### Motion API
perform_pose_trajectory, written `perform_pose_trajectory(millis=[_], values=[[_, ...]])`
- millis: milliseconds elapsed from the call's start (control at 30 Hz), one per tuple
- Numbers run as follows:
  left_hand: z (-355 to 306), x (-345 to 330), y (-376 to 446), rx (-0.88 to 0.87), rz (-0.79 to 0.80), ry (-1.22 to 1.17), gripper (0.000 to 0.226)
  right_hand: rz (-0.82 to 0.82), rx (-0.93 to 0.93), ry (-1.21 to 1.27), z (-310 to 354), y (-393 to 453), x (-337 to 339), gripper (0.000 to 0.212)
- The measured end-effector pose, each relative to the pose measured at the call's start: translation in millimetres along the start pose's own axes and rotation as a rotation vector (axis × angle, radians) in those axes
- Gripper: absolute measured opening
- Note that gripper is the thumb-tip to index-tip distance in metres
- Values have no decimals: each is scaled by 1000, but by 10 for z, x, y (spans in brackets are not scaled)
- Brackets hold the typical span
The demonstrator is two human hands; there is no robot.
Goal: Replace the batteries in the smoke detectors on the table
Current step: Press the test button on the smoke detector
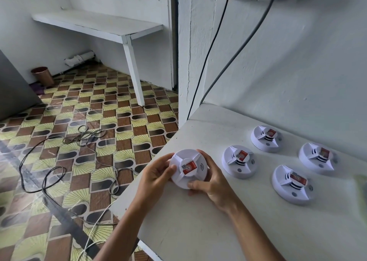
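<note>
A round white smoke detector [187,168] with a red label on its centre is held over the left edge of the white table [198,231]. My left hand [156,174] grips its left rim, thumb on the top face. My right hand [210,183] grips its right and near rim, fingers curled round the edge. Several more white smoke detectors with red labels lie on the table to the right, the nearest detector [239,161] just beyond my right hand, others at the far detector [266,138] and the front detector [291,183]. No batteries show.
A blurred greenish object [362,193] sits at the table's right edge. Two cables [218,42] hang down the wall from sockets behind the table. Loose cables [83,141] lie on the patterned floor to the left. A white bench [111,26] stands by the back wall.
</note>
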State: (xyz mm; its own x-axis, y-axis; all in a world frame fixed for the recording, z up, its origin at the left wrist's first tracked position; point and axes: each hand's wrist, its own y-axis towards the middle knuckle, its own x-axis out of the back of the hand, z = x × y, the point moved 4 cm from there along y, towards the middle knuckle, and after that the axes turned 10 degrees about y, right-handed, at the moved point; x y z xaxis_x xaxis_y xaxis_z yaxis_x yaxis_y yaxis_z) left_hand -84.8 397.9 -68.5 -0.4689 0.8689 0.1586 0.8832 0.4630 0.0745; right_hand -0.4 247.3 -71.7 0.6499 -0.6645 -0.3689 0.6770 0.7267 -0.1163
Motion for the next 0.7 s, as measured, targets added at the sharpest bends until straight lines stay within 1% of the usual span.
perform_pose_trajectory(millis=[133, 233, 467, 700], values=[[-9, 8, 1, 0, 13, 3, 43, -15, -20, 54, -14, 9, 3, 73], [-3, 6, -3, 0, 14, -4, 39, -27, -48, 109, -34, 24, 17, 76], [3, -4, 3, -2, 5, 1, 37, 0, -15, 49, -36, 15, 6, 84], [8, 5, 0, -10, 0, 0, 38, -47, 17, 9, -50, 6, 3, 87]])
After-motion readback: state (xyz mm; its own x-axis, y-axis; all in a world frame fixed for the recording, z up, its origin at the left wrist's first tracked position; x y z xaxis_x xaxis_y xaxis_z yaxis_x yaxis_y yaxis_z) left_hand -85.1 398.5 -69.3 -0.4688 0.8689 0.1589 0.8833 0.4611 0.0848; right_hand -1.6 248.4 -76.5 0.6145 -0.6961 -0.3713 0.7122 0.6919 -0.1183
